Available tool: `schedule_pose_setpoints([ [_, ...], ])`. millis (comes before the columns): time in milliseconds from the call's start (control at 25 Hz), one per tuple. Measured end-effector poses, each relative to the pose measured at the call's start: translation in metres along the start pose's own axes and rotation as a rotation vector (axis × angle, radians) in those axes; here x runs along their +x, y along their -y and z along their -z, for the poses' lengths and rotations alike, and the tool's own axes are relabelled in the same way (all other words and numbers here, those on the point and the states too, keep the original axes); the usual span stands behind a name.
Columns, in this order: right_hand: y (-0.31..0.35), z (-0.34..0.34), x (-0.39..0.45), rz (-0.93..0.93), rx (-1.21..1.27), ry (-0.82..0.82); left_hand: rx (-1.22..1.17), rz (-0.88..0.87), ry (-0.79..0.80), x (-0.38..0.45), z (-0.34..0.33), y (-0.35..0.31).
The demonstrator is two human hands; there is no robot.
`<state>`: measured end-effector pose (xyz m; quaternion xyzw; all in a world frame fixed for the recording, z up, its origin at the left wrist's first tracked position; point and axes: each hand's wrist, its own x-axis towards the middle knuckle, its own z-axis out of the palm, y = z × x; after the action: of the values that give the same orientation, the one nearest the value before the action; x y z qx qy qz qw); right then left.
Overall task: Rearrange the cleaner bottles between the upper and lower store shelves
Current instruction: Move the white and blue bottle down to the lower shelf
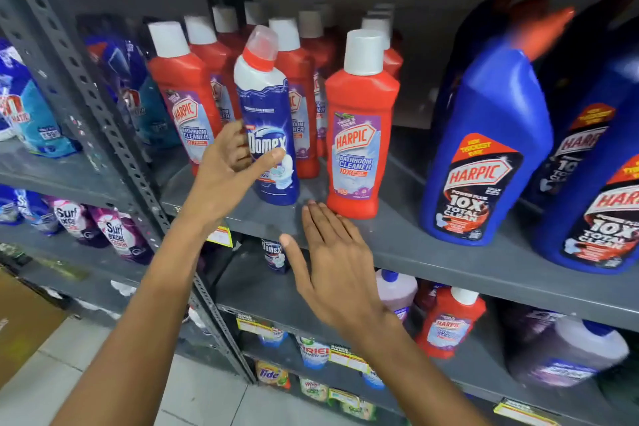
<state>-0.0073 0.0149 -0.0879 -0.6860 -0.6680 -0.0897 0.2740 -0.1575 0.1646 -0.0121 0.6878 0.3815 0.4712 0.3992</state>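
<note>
The left hand (230, 162) curls loosely beside the Domex bottle (268, 128) on the upper shelf (432, 252) — contact unclear. The right hand (332, 263) is spread, empty. Likely next — a firm grasp.

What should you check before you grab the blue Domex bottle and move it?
1. Left hand at the Domex bottle: ok, fingers curl round its left side, thumb across the label.
2. Grip closed: not ok, the hand is open.
3. Right hand free: ok, open and flat at the upper shelf edge, holding nothing.
4. Bottle upright: ok, standing on the upper shelf.
5. Cap on: ok.
6. Room on the lower shelf: ok, bare space beside another Domex.
</note>
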Motion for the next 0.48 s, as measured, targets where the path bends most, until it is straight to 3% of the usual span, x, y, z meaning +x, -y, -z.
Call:
schedule_pose_setpoints([
  [200, 0.0, -0.017, 0.003, -0.012, -0.101, -0.171, -0.106, -0.069, 0.018, -0.009, 0.012, -0.005],
  [480, -0.004, -0.021, 0.003, 0.005, -0.108, -0.158, -0.149, -0.148, -0.022, -0.094, 0.054, -0.006],
])
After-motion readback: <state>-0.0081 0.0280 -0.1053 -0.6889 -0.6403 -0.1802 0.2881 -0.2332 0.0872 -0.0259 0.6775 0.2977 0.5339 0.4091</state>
